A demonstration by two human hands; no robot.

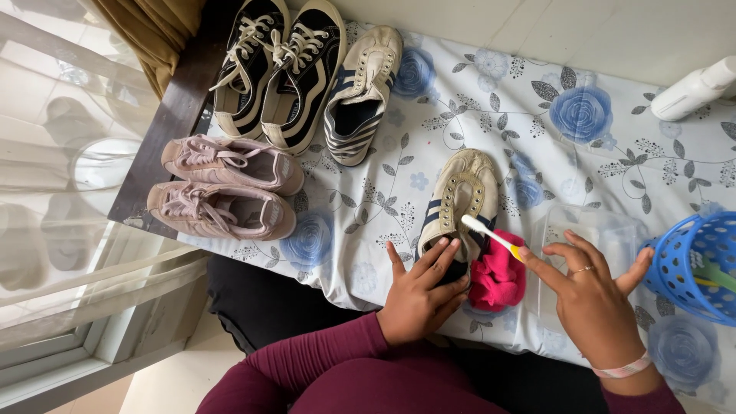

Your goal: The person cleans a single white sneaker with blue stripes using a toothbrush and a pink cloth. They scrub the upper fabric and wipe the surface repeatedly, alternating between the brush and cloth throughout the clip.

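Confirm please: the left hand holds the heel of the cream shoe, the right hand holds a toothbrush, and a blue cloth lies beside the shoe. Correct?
Not quite. The head view shows the cloth beside the shoe is pink, not blue. The left hand does hold the heel, and the right hand holds the toothbrush.

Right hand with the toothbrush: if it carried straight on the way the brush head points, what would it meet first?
Judging from this view, the right hand drives the toothbrush up and left, so its bristles would first meet the cream shoe with dark stripes, which the left hand steadies. Their height above it is unclear.
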